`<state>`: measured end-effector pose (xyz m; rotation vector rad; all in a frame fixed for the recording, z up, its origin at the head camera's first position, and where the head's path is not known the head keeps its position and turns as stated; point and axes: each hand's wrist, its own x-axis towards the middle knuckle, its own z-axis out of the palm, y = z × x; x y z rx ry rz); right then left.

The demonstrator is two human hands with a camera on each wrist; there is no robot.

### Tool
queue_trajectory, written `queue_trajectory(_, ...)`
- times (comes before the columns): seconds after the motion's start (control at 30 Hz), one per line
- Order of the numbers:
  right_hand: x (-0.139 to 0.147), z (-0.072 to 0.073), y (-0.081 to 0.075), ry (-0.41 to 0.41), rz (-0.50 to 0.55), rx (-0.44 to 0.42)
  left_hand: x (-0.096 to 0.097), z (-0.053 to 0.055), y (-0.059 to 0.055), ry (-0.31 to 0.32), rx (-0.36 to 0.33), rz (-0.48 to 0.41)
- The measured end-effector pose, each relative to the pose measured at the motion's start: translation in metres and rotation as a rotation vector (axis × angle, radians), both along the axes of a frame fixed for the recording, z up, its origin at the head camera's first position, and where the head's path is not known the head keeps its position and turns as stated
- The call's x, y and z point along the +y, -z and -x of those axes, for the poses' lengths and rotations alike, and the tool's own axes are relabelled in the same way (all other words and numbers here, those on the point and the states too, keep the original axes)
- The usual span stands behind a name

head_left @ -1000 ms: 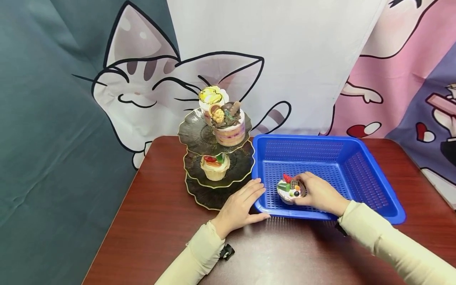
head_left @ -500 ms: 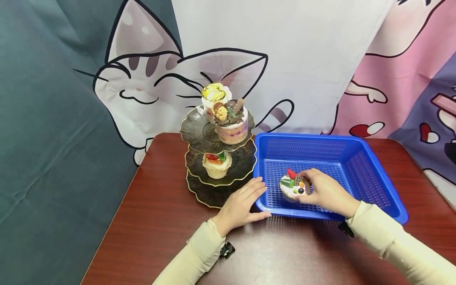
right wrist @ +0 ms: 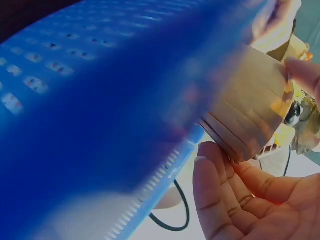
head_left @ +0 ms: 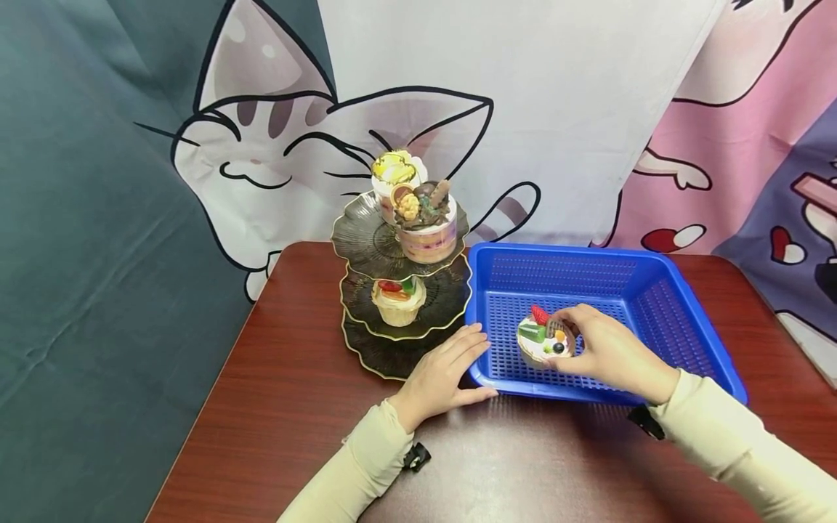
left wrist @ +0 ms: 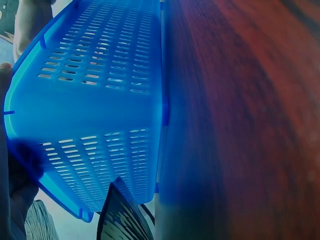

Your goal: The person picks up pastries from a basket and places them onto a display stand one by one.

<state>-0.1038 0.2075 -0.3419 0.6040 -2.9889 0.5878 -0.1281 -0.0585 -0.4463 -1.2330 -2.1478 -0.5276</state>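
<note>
My right hand (head_left: 611,356) grips a cupcake (head_left: 541,340) topped with white cream, a strawberry, green fruit and a dark berry. Thumb and fingers pinch its sides, and it is within the blue plastic basket (head_left: 556,263); whether it touches the bottom I cannot tell. From the right wrist, the pleated tan side of the cupcake (right wrist: 250,102) shows between the fingers, with the basket wall blurred in front. My left hand (head_left: 439,381) lies with fairly straight fingers over the basket's near left corner. The left wrist view shows the basket's slotted walls (left wrist: 90,110) from outside.
Left of the basket stands a three-tier dark plate stand (head_left: 362,243) with gold edges. Its top tier bears a yellow-topped dessert cup (head_left: 396,171) and a chocolate-topped one (head_left: 428,236). A fruit cupcake (head_left: 399,309) sits on the middle tier. Behind hangs a cartoon cloth (head_left: 556,87).
My right hand, gripping the cupcake, has shifted slightly right and up within the basket. My left hand stays at the basket corner. The head view has shifted a little.
</note>
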Motion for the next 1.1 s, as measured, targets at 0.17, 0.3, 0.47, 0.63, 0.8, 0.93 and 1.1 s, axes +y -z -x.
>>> queue_trajectory(0.17, -0.001, 0.001, -0.006, 0.002, 0.011, -0.004, -0.001, 0.0, 0.001, -0.005, 0.01, 0.009)
queue_trajectory(0.3, -0.003, 0.003, -0.01, -0.004, 0.014, 0.009, -0.001, -0.001, 0.002, -0.002, 0.013, 0.002)
queue_trajectory(0.47, -0.007, 0.007, -0.015, -0.006, 0.019, 0.014, -0.001, -0.001, 0.002, -0.001, 0.012, -0.003)
queue_trajectory(0.63, -0.01, 0.01, -0.019, -0.015, 0.026, 0.003, 0.0, -0.002, 0.001, -0.001, 0.008, -0.008)
queue_trajectory(0.8, -0.013, 0.013, -0.021, -0.018, 0.028, -0.005, 0.0, -0.002, -0.001, 0.001, 0.014, -0.011)
queue_trajectory(0.93, -0.015, 0.015, -0.023, -0.024, 0.04, -0.009, 0.0, -0.002, -0.002, -0.002, 0.014, -0.004)
queue_trajectory(1.1, -0.017, 0.017, -0.026, -0.045, 0.056, -0.006, 0.0, -0.003, -0.004, -0.004, -0.01, 0.002)
